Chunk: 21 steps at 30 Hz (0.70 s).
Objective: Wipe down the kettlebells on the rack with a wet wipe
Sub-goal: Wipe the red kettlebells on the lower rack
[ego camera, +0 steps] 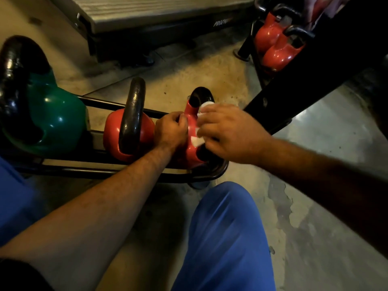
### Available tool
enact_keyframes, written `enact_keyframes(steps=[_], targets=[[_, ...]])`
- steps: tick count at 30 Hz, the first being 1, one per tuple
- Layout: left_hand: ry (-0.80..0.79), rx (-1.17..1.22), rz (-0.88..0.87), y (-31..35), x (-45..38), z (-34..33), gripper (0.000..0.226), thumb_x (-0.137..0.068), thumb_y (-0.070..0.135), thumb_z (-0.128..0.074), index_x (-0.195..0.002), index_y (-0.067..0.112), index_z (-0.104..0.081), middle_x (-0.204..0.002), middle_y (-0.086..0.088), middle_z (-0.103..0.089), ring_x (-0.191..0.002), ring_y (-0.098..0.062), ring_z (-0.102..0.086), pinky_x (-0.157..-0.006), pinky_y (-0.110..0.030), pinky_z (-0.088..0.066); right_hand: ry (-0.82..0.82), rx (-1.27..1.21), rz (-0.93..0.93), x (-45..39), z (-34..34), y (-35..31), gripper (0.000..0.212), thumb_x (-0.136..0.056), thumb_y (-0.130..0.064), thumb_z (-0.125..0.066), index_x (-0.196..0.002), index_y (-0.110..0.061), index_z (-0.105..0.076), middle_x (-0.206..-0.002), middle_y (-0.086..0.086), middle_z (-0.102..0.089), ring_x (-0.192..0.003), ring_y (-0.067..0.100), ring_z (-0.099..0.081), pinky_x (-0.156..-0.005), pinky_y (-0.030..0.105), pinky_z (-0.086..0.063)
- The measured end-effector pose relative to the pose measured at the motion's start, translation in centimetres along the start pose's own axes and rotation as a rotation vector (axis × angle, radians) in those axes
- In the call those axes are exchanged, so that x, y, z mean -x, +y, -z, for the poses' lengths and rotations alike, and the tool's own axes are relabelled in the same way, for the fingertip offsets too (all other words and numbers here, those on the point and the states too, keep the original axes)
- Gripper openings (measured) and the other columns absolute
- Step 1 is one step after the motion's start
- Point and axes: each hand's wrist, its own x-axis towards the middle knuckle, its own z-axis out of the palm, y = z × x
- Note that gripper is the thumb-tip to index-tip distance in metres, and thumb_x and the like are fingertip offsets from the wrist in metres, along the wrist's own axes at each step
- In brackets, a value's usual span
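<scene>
Three kettlebells with black handles stand on the low black rack (100, 172): a large green kettlebell (54, 122) at the left, a red kettlebell (111, 133) in the middle, and a second red kettlebell (190, 114) at the right end. My left hand (170, 131) grips the left side of that right-end kettlebell. My right hand (231, 131) presses a white wet wipe (198, 141) against its right side, fingers covering most of the wipe.
Two more red kettlebells (275, 45) sit on another black rack at the upper right, behind a slanted black bar (294, 97). A grey machine base (159, 19) lies across the far floor. My blue-trousered knee (226, 238) is below the rack on the concrete floor.
</scene>
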Motion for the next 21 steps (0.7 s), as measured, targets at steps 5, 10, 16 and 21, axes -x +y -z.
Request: enact_keyframes(steps=[5, 10, 16, 21], targets=[[-0.002, -0.004, -0.009, 0.3, 0.4, 0.3, 0.035, -0.087, 0.038, -0.043, -0.075, 0.018, -0.068, -0.071, -0.002, -0.069, -0.069, -0.024, -0.066, -0.071, -0.046, -0.056, -0.051, 0.097, 0.183, 1.9, -2.1, -1.3, 0.041, -0.094, -0.032, -0.042, -0.113, -0.017, -0.075, -0.12, 0.007, -0.071, -0.124, 0.029, -0.059, -0.116, 0.051, -0.035], [-0.004, 0.018, -0.007, 0.6, 0.2, 0.0, 0.042, -0.081, 0.044, -0.042, -0.089, 0.019, -0.075, -0.087, -0.007, -0.075, -0.082, -0.029, -0.069, -0.079, -0.045, -0.057, 0.077, -0.12, -0.126, 1.4, -0.7, 1.5, 0.04, -0.101, -0.038, -0.043, -0.128, -0.02, -0.067, -0.143, 0.003, -0.058, -0.144, 0.03, -0.04, -0.105, 0.053, -0.048], [-0.033, 0.03, -0.028, 0.6, 0.7, 0.7, 0.028, -0.083, 0.041, -0.042, -0.074, 0.031, -0.067, -0.08, 0.0, -0.073, -0.077, -0.021, -0.07, -0.076, -0.045, -0.058, 0.194, -0.227, -0.107, 2.9, -2.7, -1.5, 0.035, -0.098, -0.027, -0.05, -0.124, -0.016, -0.071, -0.146, 0.006, -0.057, -0.146, 0.033, -0.037, -0.095, 0.051, -0.056], [-0.045, 0.026, 0.003, -0.2, 0.0, 0.5, 0.037, -0.08, 0.05, -0.041, -0.086, 0.027, -0.069, -0.082, 0.002, -0.073, -0.08, -0.024, -0.069, -0.079, -0.047, -0.058, 0.521, -0.428, -0.302, 3.7, -2.9, -2.9, 0.027, -0.092, -0.003, -0.058, -0.113, -0.008, -0.074, -0.124, 0.008, -0.07, -0.124, 0.022, -0.063, -0.102, 0.036, -0.054]])
